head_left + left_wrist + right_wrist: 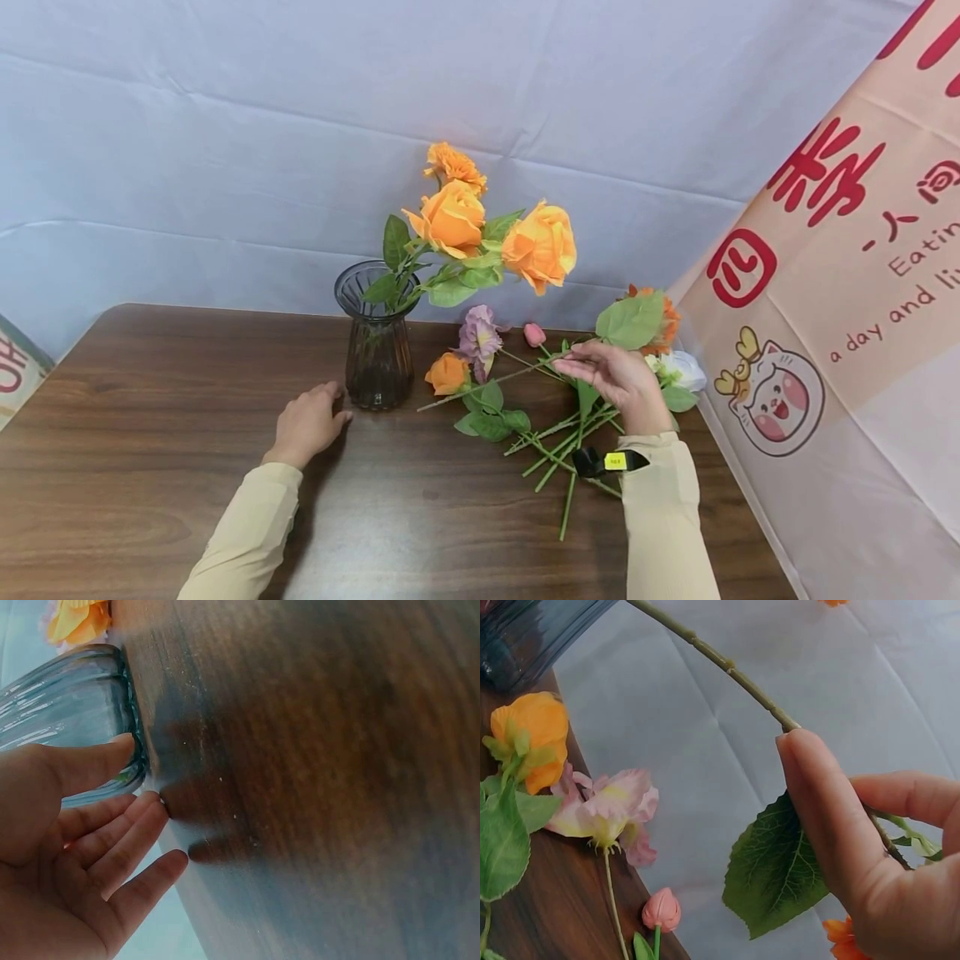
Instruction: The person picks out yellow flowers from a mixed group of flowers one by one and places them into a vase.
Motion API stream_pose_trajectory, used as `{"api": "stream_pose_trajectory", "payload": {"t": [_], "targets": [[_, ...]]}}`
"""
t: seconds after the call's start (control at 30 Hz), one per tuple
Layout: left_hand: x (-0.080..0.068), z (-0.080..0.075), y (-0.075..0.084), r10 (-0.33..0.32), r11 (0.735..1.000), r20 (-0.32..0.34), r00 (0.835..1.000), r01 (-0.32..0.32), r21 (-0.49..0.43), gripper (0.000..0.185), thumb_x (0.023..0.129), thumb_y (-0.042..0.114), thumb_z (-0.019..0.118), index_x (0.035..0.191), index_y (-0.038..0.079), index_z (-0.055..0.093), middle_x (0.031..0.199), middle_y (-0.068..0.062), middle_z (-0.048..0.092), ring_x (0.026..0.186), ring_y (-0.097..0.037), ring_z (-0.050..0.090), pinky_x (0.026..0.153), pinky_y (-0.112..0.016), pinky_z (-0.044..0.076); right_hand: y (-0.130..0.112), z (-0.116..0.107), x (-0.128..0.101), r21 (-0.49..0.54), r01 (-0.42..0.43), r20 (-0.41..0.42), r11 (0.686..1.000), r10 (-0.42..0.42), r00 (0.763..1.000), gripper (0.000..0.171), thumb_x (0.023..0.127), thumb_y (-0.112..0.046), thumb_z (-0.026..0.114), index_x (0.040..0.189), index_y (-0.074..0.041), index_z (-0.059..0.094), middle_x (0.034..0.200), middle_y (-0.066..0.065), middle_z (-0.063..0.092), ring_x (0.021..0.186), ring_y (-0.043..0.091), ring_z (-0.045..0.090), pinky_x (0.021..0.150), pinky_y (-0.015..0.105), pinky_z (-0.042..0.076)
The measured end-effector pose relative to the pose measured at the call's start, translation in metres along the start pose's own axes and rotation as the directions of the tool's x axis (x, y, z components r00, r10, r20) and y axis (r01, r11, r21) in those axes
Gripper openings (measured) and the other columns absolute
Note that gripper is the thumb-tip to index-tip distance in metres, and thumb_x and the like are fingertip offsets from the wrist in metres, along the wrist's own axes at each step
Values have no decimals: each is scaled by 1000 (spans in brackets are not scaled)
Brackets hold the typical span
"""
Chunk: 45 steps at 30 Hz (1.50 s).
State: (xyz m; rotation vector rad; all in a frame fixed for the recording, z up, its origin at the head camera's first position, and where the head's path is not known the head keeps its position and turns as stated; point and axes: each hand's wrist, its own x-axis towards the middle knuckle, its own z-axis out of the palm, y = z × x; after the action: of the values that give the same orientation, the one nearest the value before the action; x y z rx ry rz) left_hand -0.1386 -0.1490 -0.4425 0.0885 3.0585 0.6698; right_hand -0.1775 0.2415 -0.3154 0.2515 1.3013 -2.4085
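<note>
A dark ribbed glass vase (378,367) stands near the back edge of the table, with two orange roses (540,248) and a ruffled orange flower (456,167) in it. Beside its base, my left hand (307,421) rests on the wood, fingers relaxed and holding nothing; whether the thumb touches the glass I cannot tell. My right hand (618,379) pinches a long flower stem (727,666) between thumb and fingers, its bare end pointing left toward the vase. A broad green leaf (630,321) hangs by this hand, with an orange bloom (666,321) partly hidden behind it.
On the table's right lie a small orange rose (447,373), a purple flower (480,337), a pink tulip (534,335), a white flower (681,369) and several crossed green stems (566,508). Pale cloth (262,183) hangs behind; a printed banner (862,333) borders the right.
</note>
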Motion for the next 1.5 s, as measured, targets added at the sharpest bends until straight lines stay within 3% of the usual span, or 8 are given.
{"api": "stream_pose_trajectory", "payload": {"t": [0.67, 1.0, 1.37, 1.5], "targets": [[0, 0, 0, 2, 1000, -4, 1000, -2, 3, 42, 83, 21, 67, 114, -5, 55, 108, -21, 59, 85, -42, 58, 68, -52, 47, -14, 23, 3, 33, 20, 22, 999, -21, 1000, 27, 94, 7, 35, 80, 11, 59, 83, 24, 56, 80, 34, 62, 78, 38, 51], [1, 2, -1, 1, 1000, -14, 1000, -1, -1, 41, 83, 21, 67, 113, -5, 56, 107, -21, 59, 85, -42, 58, 68, -52, 47, -24, 35, 5, 131, 17, 60, 991, -25, 998, 28, 93, 9, 35, 78, 13, 58, 82, 26, 56, 81, 36, 62, 76, 38, 51], [1, 3, -1, 5, 1000, -14, 1000, -6, -4, 42, 83, 22, 67, 113, -4, 56, 108, -22, 59, 87, -43, 58, 69, -54, 47, -34, 54, 8, 176, 55, 35, 983, -62, 997, 23, 92, 10, 38, 80, 14, 56, 89, 29, 54, 84, 39, 61, 75, 40, 52], [2, 3, -1, 1, 1000, -14, 1000, -1, -1, 40, 83, 22, 67, 112, -4, 56, 107, -22, 59, 87, -43, 58, 69, -54, 46, -38, 60, 9, 189, 62, 24, 980, -67, 997, 19, 92, 10, 38, 83, 14, 54, 101, 29, 47, 83, 39, 61, 79, 39, 50]]}}
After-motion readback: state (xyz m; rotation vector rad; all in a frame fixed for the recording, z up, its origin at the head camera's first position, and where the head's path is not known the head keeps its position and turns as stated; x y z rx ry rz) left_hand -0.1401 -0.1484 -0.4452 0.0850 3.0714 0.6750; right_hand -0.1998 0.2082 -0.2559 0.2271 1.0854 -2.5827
